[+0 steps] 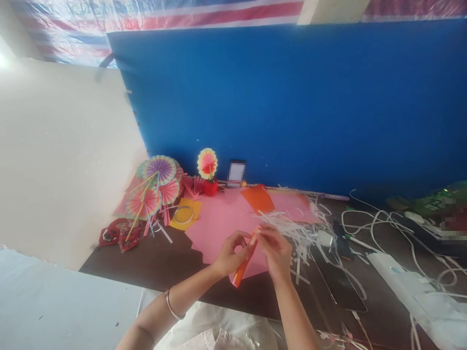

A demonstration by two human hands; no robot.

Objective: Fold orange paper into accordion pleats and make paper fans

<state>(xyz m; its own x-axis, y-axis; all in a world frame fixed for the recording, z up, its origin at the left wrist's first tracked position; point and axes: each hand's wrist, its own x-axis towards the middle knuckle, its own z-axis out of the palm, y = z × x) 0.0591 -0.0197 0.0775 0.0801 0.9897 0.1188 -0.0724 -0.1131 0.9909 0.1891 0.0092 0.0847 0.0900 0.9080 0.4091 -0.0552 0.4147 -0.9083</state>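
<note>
Between my two hands is a narrow folded strip of orange paper (241, 272), slanting from lower left to upper right above the desk. My left hand (230, 253) pinches it around the middle, with a metal bangle on that wrist. At the strip's upper end, the fingers of my right hand (276, 248) are closed on it and partly hide the tip. Beneath both hands lie overlapping pink paper sheets (215, 223). An orange sheet (258, 198) rests on them farther back.
Pleated paper fans (156, 170) stand at the left, near a yellow sheet bearing a ring (183, 214). A small red pot (210, 187) holds another paper fan. White paper strips (301, 238), a phone (339, 279), cables and a power strip (401, 287) crowd the right. Behind rises a blue panel (292, 107).
</note>
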